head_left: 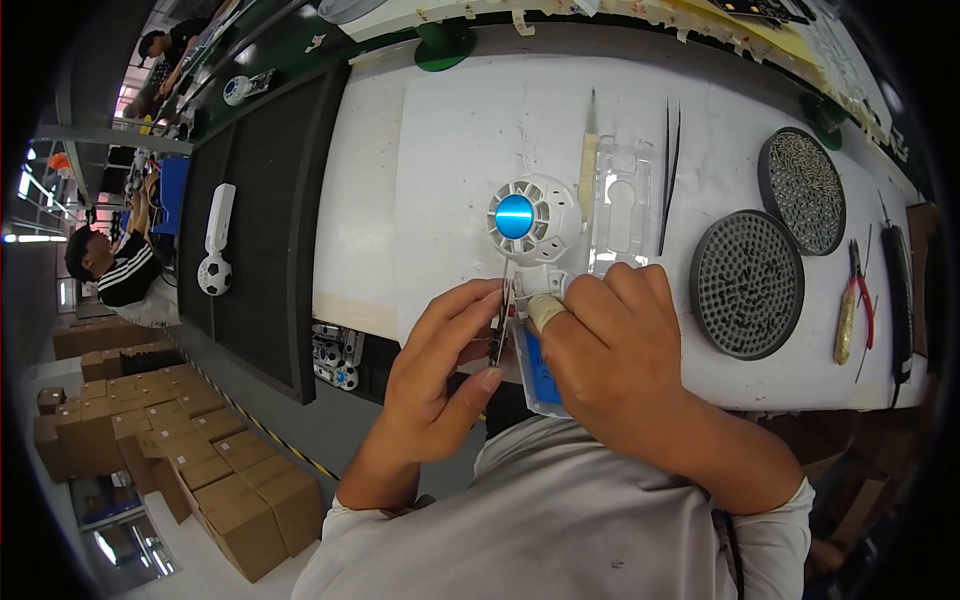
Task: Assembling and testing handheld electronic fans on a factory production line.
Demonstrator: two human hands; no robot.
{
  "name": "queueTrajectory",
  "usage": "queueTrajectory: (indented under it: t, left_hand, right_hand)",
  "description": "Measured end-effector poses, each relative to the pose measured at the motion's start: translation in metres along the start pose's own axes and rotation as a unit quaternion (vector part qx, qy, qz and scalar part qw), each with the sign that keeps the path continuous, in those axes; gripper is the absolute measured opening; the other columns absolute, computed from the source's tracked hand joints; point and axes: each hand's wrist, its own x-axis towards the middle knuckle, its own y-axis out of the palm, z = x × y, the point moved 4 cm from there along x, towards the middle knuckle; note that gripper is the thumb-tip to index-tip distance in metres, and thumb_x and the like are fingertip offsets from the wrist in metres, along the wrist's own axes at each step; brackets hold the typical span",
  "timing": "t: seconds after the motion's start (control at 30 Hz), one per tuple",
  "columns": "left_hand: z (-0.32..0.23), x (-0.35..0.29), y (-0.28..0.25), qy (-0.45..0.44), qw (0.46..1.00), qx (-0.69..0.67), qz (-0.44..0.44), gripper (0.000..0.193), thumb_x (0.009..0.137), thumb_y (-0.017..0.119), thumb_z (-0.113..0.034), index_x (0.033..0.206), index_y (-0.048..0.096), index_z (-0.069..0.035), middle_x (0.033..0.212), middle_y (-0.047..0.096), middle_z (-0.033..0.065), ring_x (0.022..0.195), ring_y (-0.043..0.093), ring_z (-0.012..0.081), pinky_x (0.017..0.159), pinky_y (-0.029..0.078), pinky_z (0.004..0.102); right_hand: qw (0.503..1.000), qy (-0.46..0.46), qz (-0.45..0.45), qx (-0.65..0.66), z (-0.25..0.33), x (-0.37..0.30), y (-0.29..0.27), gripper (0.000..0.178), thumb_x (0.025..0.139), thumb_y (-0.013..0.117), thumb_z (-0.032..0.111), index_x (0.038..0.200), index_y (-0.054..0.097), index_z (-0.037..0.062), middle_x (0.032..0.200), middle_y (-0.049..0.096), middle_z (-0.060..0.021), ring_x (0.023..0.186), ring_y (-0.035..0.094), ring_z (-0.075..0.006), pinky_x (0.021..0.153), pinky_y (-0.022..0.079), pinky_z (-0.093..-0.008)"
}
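Note:
A white device with a round, slotted head and a shiny blue disc (514, 216) lies at the middle of the table, its narrow neck pointing toward me. Between the thumb and fingers of my left hand (440, 350) is a thin dark circuit board (498, 335), seen nearly edge-on beside the neck. My right hand (620, 350) is closed on the device's neck, and one finger wears a pale wrap (544, 311). Below that hand a clear-edged casing with a blue inside (541, 375) shows in part. My right fingertips are mostly hidden.
A clear plastic tray (622, 200), black tweezers (670, 180) and a pointed tool (588, 165) lie beyond my hands. Rightward are two round trays of small parts (747, 285), pliers (848, 320) and a black screwdriver (897, 300). A dark belt (270, 190) carries a white device (217, 240) on the left.

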Motion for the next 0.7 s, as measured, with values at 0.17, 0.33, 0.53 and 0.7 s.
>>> queueTrajectory:
  t: [0.17,0.33,0.53,0.7]
  left_hand:
    - [-0.002,-0.003,0.0,-0.003,0.999,0.029,0.012,0.051,0.084,0.055,0.005,0.133,0.042,0.007,0.133,0.041,0.025,0.106,0.059,0.0282,0.088,0.053,0.0349]
    - [-0.005,-0.008,0.001,-0.052,0.996,0.071,0.022,0.052,0.083,0.058,0.003,0.133,0.042,0.007,0.131,0.045,0.025,0.101,0.061,0.0274,0.081,0.055,0.0335]
    - [-0.01,-0.006,0.007,0.004,0.983,0.182,0.004,0.053,0.081,0.062,0.001,0.13,0.045,0.008,0.129,0.048,0.0269,0.096,0.064,0.0289,0.07,0.056,0.0315]
    - [-0.012,-0.001,0.01,0.031,0.968,0.25,0.012,0.055,0.077,0.065,0.0,0.129,0.047,0.008,0.127,0.049,0.0278,0.094,0.064,0.0314,0.067,0.056,0.0308]
  right_hand:
    - [1.0,0.014,-0.001,0.012,-0.003,-0.005,0.003,0.016,0.065,0.07,0.006,0.08,0.063,0.0036,0.072,0.045,-0.0037,0.064,0.043,-0.0208,0.06,0.03,-0.035]
    - [0.995,0.06,-0.018,0.073,-0.006,-0.007,0.006,0.01,0.069,0.069,0.005,0.077,0.063,0.0043,0.069,0.05,-0.0036,0.063,0.045,-0.0214,0.06,0.031,-0.0356]
    - [0.974,0.146,0.043,0.17,-0.011,-0.002,0.005,0.01,0.075,0.066,0.005,0.07,0.057,0.0052,0.063,0.053,-0.0068,0.059,0.05,-0.025,0.06,0.034,-0.0371]
    - [0.95,0.19,0.084,0.231,-0.016,0.002,0.003,0.01,0.077,0.063,0.006,0.071,0.055,0.0038,0.063,0.054,-0.0093,0.06,0.052,-0.0277,0.061,0.036,-0.0379]
